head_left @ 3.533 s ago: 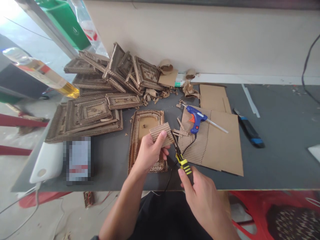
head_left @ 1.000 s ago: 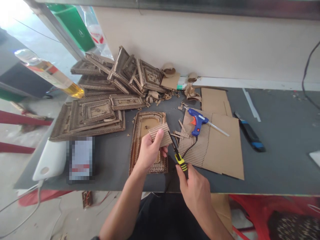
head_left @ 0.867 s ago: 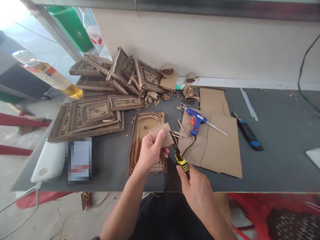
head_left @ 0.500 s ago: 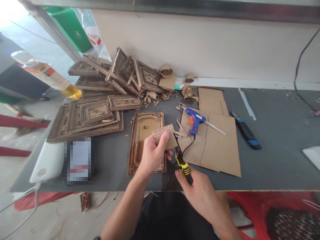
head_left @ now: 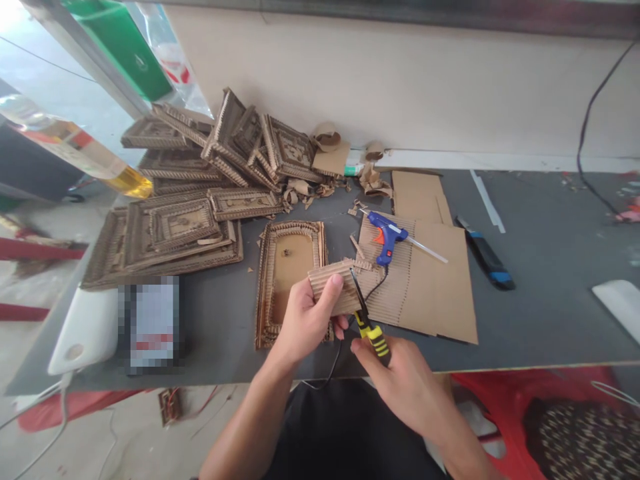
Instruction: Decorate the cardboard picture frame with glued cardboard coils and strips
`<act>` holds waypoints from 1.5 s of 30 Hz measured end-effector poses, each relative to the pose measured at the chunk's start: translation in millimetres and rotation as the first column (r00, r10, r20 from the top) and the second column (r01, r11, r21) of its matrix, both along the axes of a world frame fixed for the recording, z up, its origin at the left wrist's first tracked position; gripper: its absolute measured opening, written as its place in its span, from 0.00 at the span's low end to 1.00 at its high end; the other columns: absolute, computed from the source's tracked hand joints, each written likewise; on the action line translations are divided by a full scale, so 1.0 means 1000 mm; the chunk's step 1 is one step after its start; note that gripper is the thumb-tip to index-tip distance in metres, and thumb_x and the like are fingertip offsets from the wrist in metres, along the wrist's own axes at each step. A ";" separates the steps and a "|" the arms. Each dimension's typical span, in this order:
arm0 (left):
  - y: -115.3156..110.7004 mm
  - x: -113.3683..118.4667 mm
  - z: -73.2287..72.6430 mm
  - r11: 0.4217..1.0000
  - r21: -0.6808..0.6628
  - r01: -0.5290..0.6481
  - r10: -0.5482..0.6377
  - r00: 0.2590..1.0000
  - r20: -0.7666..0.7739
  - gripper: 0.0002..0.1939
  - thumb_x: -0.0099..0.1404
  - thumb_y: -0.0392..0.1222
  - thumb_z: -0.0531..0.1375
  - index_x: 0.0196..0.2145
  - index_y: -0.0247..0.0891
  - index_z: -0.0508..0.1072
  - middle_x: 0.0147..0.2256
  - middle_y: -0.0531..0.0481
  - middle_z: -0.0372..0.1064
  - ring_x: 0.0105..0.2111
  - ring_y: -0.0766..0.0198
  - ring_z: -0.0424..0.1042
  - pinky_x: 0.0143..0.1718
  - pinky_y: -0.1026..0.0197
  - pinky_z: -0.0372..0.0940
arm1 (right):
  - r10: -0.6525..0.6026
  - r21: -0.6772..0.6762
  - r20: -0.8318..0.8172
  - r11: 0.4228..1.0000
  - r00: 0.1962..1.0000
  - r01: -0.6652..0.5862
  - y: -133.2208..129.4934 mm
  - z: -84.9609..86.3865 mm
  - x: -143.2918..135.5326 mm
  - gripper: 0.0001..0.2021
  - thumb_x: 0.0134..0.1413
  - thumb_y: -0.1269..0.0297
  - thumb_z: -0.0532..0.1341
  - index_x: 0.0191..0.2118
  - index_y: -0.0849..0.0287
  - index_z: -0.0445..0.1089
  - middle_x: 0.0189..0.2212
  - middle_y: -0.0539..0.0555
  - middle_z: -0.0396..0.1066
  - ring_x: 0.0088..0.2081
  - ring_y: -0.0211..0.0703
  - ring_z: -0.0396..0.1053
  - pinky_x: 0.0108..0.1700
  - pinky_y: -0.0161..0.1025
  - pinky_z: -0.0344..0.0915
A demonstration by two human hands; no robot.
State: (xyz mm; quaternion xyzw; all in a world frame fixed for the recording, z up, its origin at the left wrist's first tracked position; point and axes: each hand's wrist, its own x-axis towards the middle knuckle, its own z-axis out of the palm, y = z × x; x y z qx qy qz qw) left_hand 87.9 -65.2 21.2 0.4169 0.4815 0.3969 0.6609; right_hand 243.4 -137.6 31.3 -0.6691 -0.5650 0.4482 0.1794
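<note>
- Left hand (head_left: 305, 320) pinches small ribbed corrugated cardboard piece (head_left: 334, 287): light, crushable; grip flat faces near 9 o'clock edge.
- Right hand (head_left: 400, 383) closed around yellow-black handled scissors (head_left: 367, 320), blades at 3 o'clock edge.

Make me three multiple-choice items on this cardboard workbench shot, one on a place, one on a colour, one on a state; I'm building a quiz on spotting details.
1. Where does the glue gun lie?
A. on the corrugated sheet
B. on the stack of frames
C. on the floor

2. What colour is the grip of the cutting tool in the right hand?
A. red and white
B. yellow and black
C. plain green

3. How is the corrugated strip held?
A. lying loose on the table
B. pinched in the left hand, above the table
C. clamped under the glue gun

Answers:
1 A, the blue gun rests on the ridged part of the sheet.
2 B, yellow and black bands show above the right hand's fingers.
3 B, the left thumb presses on the strip's face and the blades meet its right edge.
</note>
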 end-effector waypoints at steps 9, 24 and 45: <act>-0.008 0.009 -0.008 1.000 -0.024 -0.017 0.019 0.995 0.095 0.22 0.69 0.59 0.58 0.31 0.36 0.69 0.18 0.54 0.67 0.13 0.68 0.67 0.12 0.69 0.64 | -0.002 -0.041 -0.225 0.999 0.974 -0.007 0.009 0.003 0.000 0.14 0.66 0.56 0.56 0.40 0.53 0.78 0.39 0.53 0.80 0.44 0.48 0.77 0.48 0.39 0.67; 0.002 0.007 -0.007 0.998 -0.020 -0.067 0.068 0.997 0.048 0.21 0.69 0.57 0.60 0.32 0.35 0.70 0.19 0.56 0.65 0.14 0.70 0.66 0.11 0.70 0.63 | 0.020 0.040 0.018 0.999 1.000 -0.021 0.019 -0.012 -0.009 0.20 0.66 0.55 0.50 0.27 0.55 0.71 0.25 0.54 0.77 0.31 0.48 0.76 0.39 0.39 0.63; 0.008 0.009 -0.015 1.000 -0.027 0.009 -0.010 0.999 -0.041 0.22 0.69 0.59 0.59 0.31 0.34 0.70 0.17 0.54 0.68 0.12 0.70 0.66 0.11 0.71 0.61 | -0.107 0.255 0.325 0.967 0.940 0.021 0.032 -0.051 -0.015 0.14 0.63 0.59 0.59 0.29 0.56 0.78 0.27 0.59 0.79 0.33 0.52 0.77 0.34 0.38 0.59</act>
